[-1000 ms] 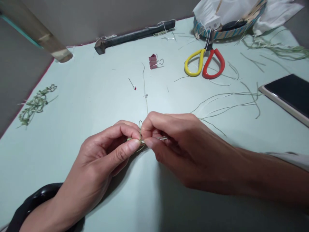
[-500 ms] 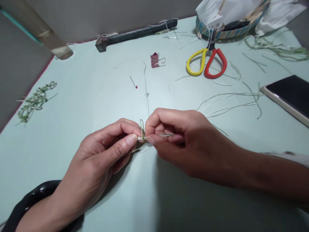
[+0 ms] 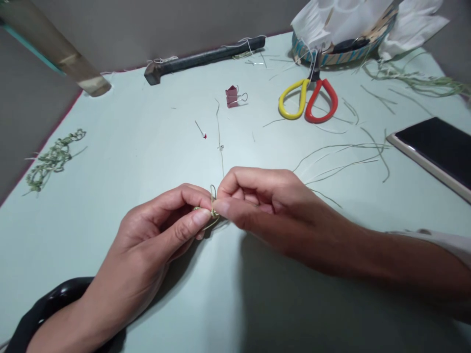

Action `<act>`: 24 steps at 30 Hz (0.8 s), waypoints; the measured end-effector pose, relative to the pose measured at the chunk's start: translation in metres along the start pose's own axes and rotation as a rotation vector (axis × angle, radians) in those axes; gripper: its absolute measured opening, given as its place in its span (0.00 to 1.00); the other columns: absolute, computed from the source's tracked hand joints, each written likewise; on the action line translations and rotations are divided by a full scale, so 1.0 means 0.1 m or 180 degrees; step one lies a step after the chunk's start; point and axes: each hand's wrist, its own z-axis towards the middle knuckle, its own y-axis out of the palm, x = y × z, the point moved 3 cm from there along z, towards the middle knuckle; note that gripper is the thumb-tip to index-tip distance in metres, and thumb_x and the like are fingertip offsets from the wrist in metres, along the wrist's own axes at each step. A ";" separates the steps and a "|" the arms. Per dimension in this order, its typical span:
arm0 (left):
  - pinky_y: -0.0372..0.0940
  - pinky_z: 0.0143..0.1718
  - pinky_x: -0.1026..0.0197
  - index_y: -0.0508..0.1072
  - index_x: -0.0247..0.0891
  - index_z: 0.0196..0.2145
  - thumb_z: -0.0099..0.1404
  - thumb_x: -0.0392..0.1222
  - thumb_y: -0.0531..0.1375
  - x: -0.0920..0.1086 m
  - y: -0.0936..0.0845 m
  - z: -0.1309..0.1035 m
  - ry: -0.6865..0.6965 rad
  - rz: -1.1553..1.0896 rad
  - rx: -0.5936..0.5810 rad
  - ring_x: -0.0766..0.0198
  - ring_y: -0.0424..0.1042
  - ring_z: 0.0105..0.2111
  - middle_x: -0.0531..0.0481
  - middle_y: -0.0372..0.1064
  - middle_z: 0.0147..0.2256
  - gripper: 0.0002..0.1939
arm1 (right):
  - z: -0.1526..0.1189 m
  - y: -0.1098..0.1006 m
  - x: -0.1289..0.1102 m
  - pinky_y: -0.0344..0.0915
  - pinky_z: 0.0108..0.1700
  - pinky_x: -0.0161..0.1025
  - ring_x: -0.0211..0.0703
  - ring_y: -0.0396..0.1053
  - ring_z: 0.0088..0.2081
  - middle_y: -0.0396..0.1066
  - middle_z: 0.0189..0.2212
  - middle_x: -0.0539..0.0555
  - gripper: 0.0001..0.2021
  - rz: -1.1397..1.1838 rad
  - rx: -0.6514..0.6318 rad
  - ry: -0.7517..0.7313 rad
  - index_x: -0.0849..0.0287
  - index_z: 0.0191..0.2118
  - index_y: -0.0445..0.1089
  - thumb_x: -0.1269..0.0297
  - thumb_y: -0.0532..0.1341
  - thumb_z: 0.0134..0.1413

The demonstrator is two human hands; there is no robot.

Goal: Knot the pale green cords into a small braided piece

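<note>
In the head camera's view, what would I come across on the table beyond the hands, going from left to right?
Knotted green cord → pin → thin thread running down toward the right hand → clip → scissors → phone.

desk (image 3: 147,147): smooth, matt | thread (image 3: 213,214): matt | scissor handles (image 3: 303,95): glossy plastic | phone screen (image 3: 437,152): glossy, smooth | basket (image 3: 342,58): woven, matt

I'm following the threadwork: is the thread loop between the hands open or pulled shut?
Open: the thread loop rises between the left hand and right hand, with a gap showing between its two sides.
</note>
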 end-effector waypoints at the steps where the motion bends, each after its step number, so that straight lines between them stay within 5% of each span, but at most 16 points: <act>1: 0.62 0.35 0.63 0.80 0.48 0.37 0.70 0.48 0.65 0.00 0.00 -0.01 0.0050 0.0021 -0.0020 0.63 0.64 0.35 0.54 0.68 0.32 0.05 | 0.01 -0.01 0.00 0.52 0.24 0.28 0.28 0.55 0.23 0.60 0.22 0.40 0.06 0.0088 -0.0063 0.0114 0.58 0.33 0.70 0.65 0.67 0.57; 7: 0.63 0.44 0.61 0.81 0.52 0.40 0.71 0.48 0.63 0.02 0.00 -0.04 0.0411 0.0415 0.0113 0.62 0.68 0.39 0.56 0.72 0.37 0.05 | 0.04 0.00 0.00 0.49 0.21 0.28 0.28 0.55 0.22 0.59 0.21 0.39 0.10 0.0292 -0.0096 0.0437 0.57 0.35 0.70 0.64 0.72 0.54; 18: 0.60 0.31 0.67 0.79 0.48 0.37 0.69 0.51 0.66 0.01 0.01 -0.08 0.0365 0.0492 0.0306 0.67 0.64 0.31 0.56 0.71 0.31 0.07 | 0.01 0.04 0.01 0.47 0.23 0.28 0.28 0.50 0.23 0.55 0.20 0.40 0.08 0.0978 -0.0155 0.0422 0.57 0.32 0.66 0.70 0.65 0.60; 24: 0.54 0.22 0.68 0.79 0.50 0.36 0.68 0.54 0.65 0.05 0.04 -0.10 0.0490 0.0747 0.0528 0.70 0.53 0.21 0.58 0.61 0.23 0.08 | 0.00 0.06 0.05 0.46 0.22 0.28 0.29 0.46 0.22 0.50 0.19 0.39 0.07 0.1064 -0.0180 0.0189 0.54 0.35 0.65 0.68 0.64 0.64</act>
